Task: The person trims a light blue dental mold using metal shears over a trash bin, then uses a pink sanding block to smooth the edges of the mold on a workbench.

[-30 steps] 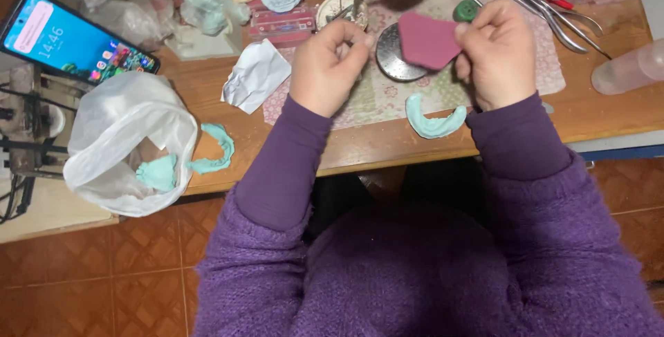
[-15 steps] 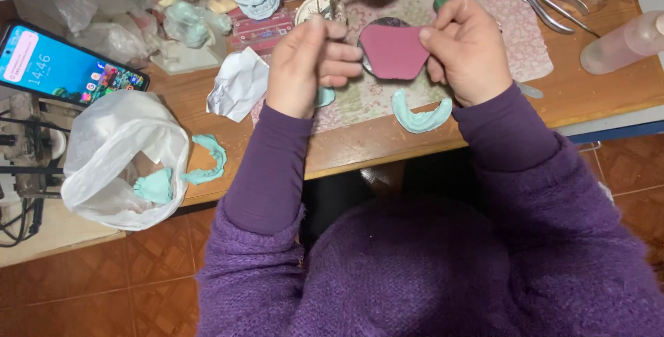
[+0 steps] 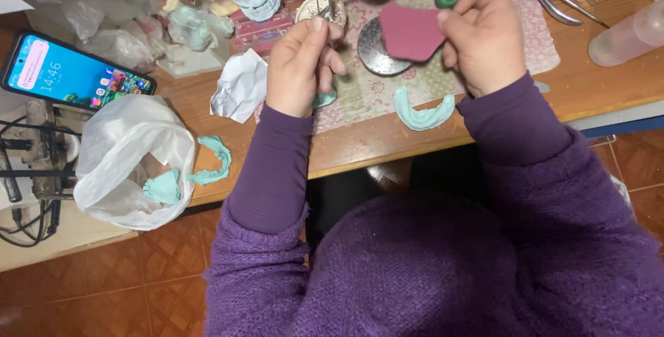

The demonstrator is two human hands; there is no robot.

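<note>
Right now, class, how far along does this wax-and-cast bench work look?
Done: green casts lie poured, one arch cast on the patterned mat, more in the white bag. In hand: right hand pinches a pink wax sheet; left hand grips a metal tool. Left: the sheet sits on no cast yet.

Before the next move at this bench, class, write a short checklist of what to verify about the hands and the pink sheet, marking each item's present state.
1. Right hand grips the pink wax sheet by its edge: ok.
2. Left hand holds a metal tool: ok; its tip: cannot tell.
3. Sheet held above the round metal disc, not resting on it: cannot tell.
4. Green arch-shaped cast lies apart from both hands on the patterned mat: ok.
5. Smartphone clear of the work: ok.
</note>
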